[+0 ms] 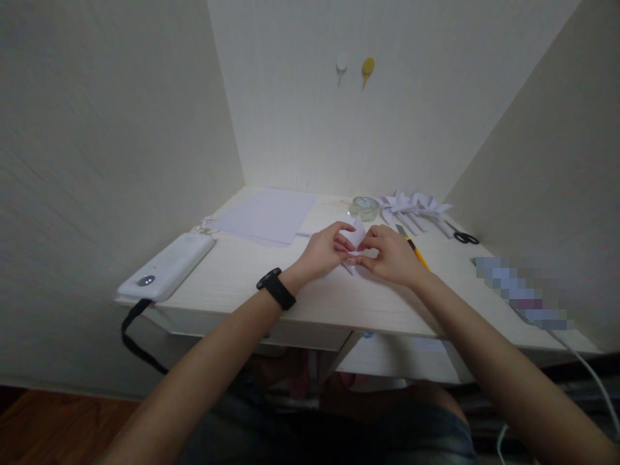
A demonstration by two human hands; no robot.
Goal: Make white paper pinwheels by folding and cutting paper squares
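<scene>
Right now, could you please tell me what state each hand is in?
Left hand: closed, holding the folded white paper.
Right hand: closed, pinching the same folded white paper.

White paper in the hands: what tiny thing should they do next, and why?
I'd probably press the white paper gently against the table to sharpen its creases. The left hand and right hand have their fingers on it, but a pointed part stands up between them, so it doesn't look flat yet.
</scene>
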